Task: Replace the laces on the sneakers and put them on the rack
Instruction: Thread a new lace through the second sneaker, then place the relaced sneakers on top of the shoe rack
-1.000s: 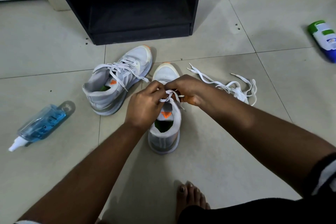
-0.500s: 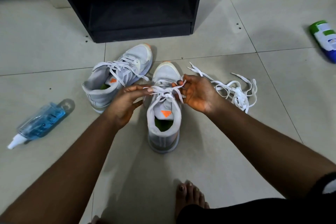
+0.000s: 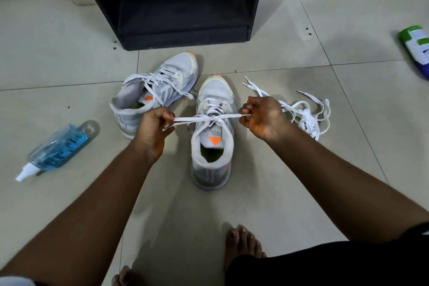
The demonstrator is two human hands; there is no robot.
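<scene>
Pale tiled floor (image 3: 301, 181) with dark grout lines. On it: black rack (image 3: 176, 2) at top centre, two white sneakers (image 3: 212, 132) mid-frame, loose white laces (image 3: 301, 114) centre right, blue spray bottle (image 3: 55, 148) lying left, green-and-white bottle (image 3: 416, 50) far right.

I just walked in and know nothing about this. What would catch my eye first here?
First, two hands, the left hand and the right hand, pulling a white lace taut across the nearer sneaker mid-floor. A second sneaker sits to its left before a black rack. Loose laces lie on the right, a blue spray bottle far left.
</scene>
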